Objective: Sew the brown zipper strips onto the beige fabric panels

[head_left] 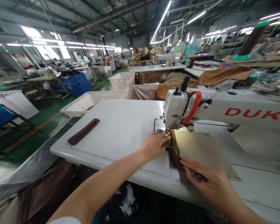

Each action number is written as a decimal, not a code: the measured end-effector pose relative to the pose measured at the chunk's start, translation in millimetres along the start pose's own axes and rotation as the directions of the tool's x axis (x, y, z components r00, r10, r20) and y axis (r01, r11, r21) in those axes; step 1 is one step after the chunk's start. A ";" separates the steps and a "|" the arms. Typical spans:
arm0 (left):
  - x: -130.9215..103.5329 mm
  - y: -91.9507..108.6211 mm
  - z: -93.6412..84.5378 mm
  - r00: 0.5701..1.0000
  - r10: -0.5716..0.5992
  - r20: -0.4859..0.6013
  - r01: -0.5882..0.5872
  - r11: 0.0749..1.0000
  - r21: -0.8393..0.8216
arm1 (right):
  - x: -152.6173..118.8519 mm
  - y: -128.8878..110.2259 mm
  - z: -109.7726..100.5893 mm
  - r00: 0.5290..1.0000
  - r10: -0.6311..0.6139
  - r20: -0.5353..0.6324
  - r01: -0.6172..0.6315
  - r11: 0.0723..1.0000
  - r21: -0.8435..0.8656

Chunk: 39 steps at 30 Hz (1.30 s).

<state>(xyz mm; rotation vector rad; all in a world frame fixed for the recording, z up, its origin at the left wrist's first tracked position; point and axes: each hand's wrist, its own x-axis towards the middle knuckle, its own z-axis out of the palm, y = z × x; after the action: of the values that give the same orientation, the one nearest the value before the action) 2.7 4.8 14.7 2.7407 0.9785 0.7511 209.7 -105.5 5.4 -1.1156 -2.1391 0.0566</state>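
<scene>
A white sewing machine [184,105] with a red lever guard stands over a dark brown fabric strip [174,157], which runs under its presser foot. Beside the needle, my left hand [155,145] lies with its fingers stretched over the brown fabric. Lower down, my right hand [206,179] pinches the strip's near end between thumb and fingers; something dark shows in its palm, too hidden to name. A flat beige panel [200,149] lies right of the strip, partly under my right hand. The fabric directly below the needle is hard to see.
Another brown strip with a slit [84,131] lies at the left of the white table [121,124]. Behind the table are white bins [91,98] and brown cloth [224,76]. A thread cone [253,40] stands at upper right. Brown fabric [46,186] hangs at lower left.
</scene>
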 end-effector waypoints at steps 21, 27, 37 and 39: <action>-0.2 1.4 -2.5 1.000 0.026 0.001 -0.026 0.997 0.067 | -7.0 4.8 2.6 0.968 -0.187 0.167 0.221 0.950 -0.218; -5.5 9.3 -6.1 0.991 0.129 -0.020 -0.124 0.980 0.155 | -9.4 -11.7 2.1 0.970 -0.166 0.178 0.217 0.920 -0.326; -13.5 23.2 3.8 0.982 0.190 -0.007 -0.183 0.950 0.252 | -21.8 -7.0 27.9 0.963 -0.268 0.015 0.244 0.851 -0.465; -13.1 23.4 1.9 0.984 0.179 0.005 -0.175 0.955 0.239 | -20.3 -7.3 26.3 0.962 -0.266 0.069 0.264 0.827 -0.497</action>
<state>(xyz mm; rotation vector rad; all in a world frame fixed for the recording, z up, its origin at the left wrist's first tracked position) 8.0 -21.5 14.4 3.0684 0.8867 0.7270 196.1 -117.8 -23.2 -1.0734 -2.3530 -0.6714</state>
